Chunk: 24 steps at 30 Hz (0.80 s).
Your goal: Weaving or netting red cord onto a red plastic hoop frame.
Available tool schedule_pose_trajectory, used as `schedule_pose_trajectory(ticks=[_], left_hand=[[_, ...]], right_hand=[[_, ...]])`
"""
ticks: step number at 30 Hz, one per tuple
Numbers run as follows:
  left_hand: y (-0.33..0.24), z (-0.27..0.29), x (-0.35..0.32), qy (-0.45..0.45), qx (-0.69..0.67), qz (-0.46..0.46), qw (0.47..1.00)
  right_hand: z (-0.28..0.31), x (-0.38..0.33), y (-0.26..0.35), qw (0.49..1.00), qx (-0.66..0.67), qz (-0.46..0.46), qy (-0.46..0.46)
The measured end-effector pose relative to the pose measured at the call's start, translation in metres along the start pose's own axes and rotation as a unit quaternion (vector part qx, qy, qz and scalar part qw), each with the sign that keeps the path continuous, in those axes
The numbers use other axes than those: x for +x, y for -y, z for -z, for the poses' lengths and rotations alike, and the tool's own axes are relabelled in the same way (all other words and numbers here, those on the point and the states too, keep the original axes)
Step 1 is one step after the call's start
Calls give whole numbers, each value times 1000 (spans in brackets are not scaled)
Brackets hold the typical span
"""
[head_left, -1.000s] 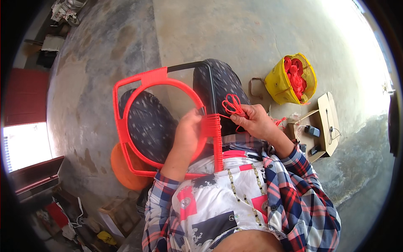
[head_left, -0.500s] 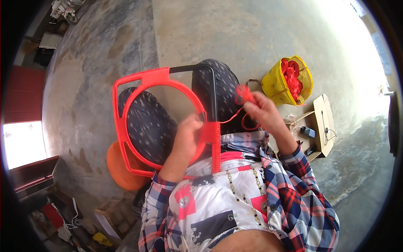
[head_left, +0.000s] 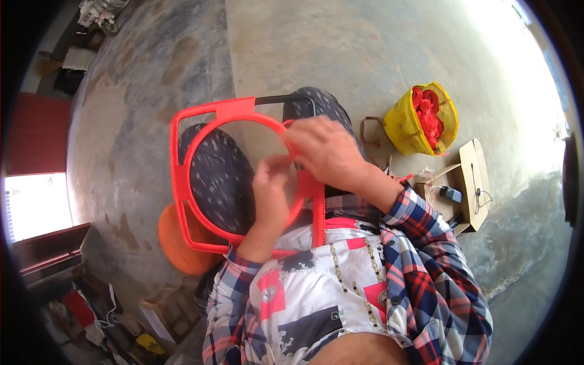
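Observation:
A square frame (head_left: 180, 210) with a round ring (head_left: 198, 143) inside it rests across my thighs. Red cord is wound closely round the ring and most of the frame; a bare black stretch shows at the far right. My left hand (head_left: 272, 185) is inside the ring, fingers curled in a pinch by its right side. Over that side comes my right hand (head_left: 325, 149), smeared by motion, its fingers closed on red cord (head_left: 293, 150) that shows between the two hands. Most of the cord's bundle is hidden behind the right hand.
A yellow bag (head_left: 404, 125) filled with red cord bundles (head_left: 429, 115) stands on the floor at right. Nearer lies an opened cardboard box (head_left: 474, 176) with a small dark device (head_left: 450, 194) and cables. An orange round object (head_left: 176, 243) sits left of my legs. Wooden boxes (head_left: 173, 310) are at lower left.
My right hand has swung left from beside the frame to the ring's right side, bringing the red cord bundle. My left hand has lifted off the wrapped joint and moved slightly away from me.

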<state>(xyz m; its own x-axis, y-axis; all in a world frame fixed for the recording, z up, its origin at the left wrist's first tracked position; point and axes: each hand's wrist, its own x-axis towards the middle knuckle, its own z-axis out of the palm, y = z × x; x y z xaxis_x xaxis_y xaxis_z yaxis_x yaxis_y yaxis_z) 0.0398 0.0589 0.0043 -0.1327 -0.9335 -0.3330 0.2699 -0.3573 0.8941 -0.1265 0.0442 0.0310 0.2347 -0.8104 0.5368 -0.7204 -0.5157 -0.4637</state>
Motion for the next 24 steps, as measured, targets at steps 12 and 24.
schedule_pose_trajectory(ticks=[12,24], left_hand=[[-8,-2,2,85,-109,209,968],[2,2,8,85,-128,183,971]], right_hand=[[8,-44,-15,987,30,-107,116],[49,-55,-19,579,777,-227,-102]])
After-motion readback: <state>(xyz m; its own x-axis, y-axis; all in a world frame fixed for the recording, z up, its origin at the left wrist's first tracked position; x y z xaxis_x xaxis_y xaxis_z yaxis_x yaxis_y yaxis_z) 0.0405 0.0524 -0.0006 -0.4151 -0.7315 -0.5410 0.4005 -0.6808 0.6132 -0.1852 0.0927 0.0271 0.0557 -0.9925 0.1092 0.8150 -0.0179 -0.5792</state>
